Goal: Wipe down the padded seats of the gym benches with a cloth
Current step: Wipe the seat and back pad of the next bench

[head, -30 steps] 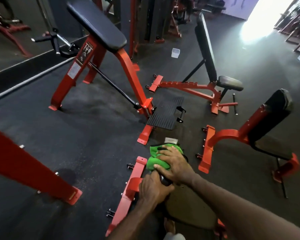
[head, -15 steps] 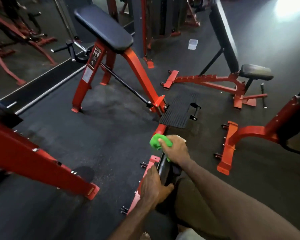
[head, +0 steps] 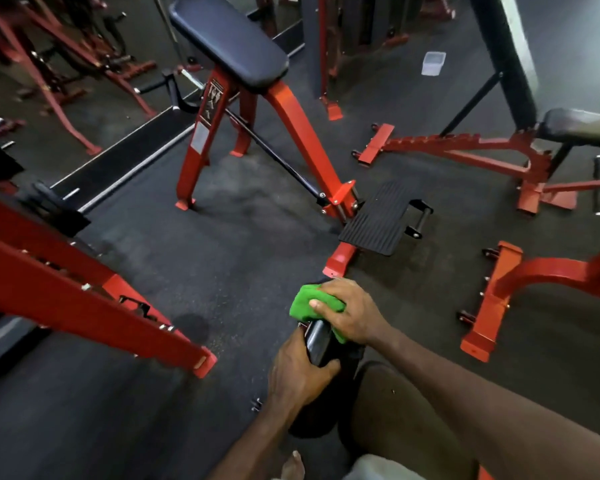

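A green cloth [head: 309,303] lies bunched over the far end of a narrow black padded seat [head: 317,341] at lower centre. The right hand [head: 349,315] lies on the cloth, fingers curled over it and thumb across its top. The left hand [head: 300,372] grips the near side of the pad, thumb curled over its shiny edge. Just beyond the pad lie a red frame foot [head: 340,259] and a ribbed black footplate [head: 378,218], part of a tall red bench with a dark blue pad [head: 229,39]. Left, a red beam [head: 84,299] slants to the floor; right, a curved red base [head: 499,296] and an adjustable bench [head: 492,154]. A clear plastic container [head: 433,63] sits on the dark rubber floor [head: 205,244] far back; what it holds cannot be told. Open floor lies between the pad and the left beam.
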The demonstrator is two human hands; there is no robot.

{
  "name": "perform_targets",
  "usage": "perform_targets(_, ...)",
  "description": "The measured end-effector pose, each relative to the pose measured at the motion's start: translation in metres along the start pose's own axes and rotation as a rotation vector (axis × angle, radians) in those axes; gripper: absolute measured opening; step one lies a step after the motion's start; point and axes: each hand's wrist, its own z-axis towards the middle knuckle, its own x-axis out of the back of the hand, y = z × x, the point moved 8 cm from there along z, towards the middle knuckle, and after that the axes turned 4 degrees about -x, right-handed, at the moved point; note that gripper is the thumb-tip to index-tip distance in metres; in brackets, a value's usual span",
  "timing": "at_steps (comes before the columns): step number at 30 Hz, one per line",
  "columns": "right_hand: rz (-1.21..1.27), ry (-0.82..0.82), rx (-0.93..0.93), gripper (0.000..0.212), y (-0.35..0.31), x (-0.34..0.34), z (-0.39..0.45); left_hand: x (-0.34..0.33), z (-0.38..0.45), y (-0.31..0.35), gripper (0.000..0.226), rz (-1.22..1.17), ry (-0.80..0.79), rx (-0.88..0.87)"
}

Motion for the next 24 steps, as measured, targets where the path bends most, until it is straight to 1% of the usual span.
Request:
perform_targets(1, 0.042, -0.046, -0.034, 0.033, 0.012, -0.004, 0.002, -0.001, 0.001, 0.002, 0.068, 0.001, 0.018, 0.013)
perform_targets(2, 0.129, -0.081, -0.164, 0.037, 0.029, -0.007, 0.010, 0.000, 0.000, 0.003, 0.067, 0.016, 0.031, 0.024)
perform_targets(3, 0.236, -0.108, -0.332, 0.042, 0.052, -0.013, 0.019, 0.001, -0.001, 0.004, 0.064, 0.035, 0.042, 0.033)
perform_targets(4, 0.295, -0.119, -0.467, 0.046, 0.074, -0.017, 0.025, 0.001, -0.003, 0.004, 0.062, 0.052, 0.049, 0.045)
perform_targets(5, 0.311, -0.137, -0.555, 0.047, 0.087, -0.019, 0.029, 0.002, -0.004, 0.005, 0.059, 0.060, 0.052, 0.053)
perform_targets(6, 0.286, -0.164, -0.573, 0.044, 0.089, -0.020, 0.032, 0.003, -0.005, 0.005, 0.058, 0.073, 0.053, 0.056)
perform_targets(8, 0.243, -0.235, -0.460, 0.037, 0.074, -0.019, 0.032, 0.007, -0.006, 0.006, 0.059, 0.082, 0.082, 0.054)
perform_targets(10, 0.289, -0.229, -0.370, 0.042, 0.065, -0.018, 0.026, 0.008, -0.006, 0.009, 0.062, 0.099, 0.110, 0.044)
perform_targets(11, 0.366, -0.208, -0.378, 0.047, 0.071, -0.022, 0.021, 0.006, -0.005, 0.009, 0.063, 0.110, 0.113, 0.045)
perform_targets(13, 0.457, -0.145, -0.483, 0.053, 0.094, -0.029, 0.020, 0.006, -0.003, 0.008, 0.063, 0.115, 0.118, 0.050)
perform_targets(15, 0.383, -0.191, -0.609, 0.055, 0.111, -0.031, 0.019, 0.005, -0.005, 0.010, 0.063, 0.119, 0.110, 0.041)
perform_targets(16, 0.321, -0.226, -0.616, 0.052, 0.109, -0.029, 0.020, 0.006, -0.005, 0.011, 0.062, 0.121, 0.102, 0.032)
perform_targets(17, 0.282, -0.227, -0.558, 0.049, 0.100, -0.025, 0.023, 0.006, -0.005, 0.010, 0.060, 0.111, 0.107, 0.029)
perform_targets(19, 0.300, -0.170, -0.409, 0.043, 0.078, -0.014, 0.023, 0.008, -0.004, 0.009, 0.057, 0.115, 0.135, 0.027)
perform_targets(21, 0.325, -0.101, -0.268, 0.048, 0.063, -0.010, 0.009, 0.006, -0.003, 0.010, 0.057, 0.134, 0.145, 0.028)
perform_targets(22, 0.337, -0.070, -0.262, 0.055, 0.064, -0.010, 0.008, 0.006, -0.002, 0.011, 0.056, 0.138, 0.147, 0.034)
perform_targets(23, 0.348, -0.072, -0.294, 0.062, 0.070, -0.012, 0.009, 0.005, -0.002, 0.011, 0.054, 0.135, 0.144, 0.042)
perform_targets(24, 0.325, -0.104, -0.360, 0.065, 0.076, -0.012, 0.010, 0.005, -0.004, 0.011, 0.053, 0.131, 0.134, 0.045)
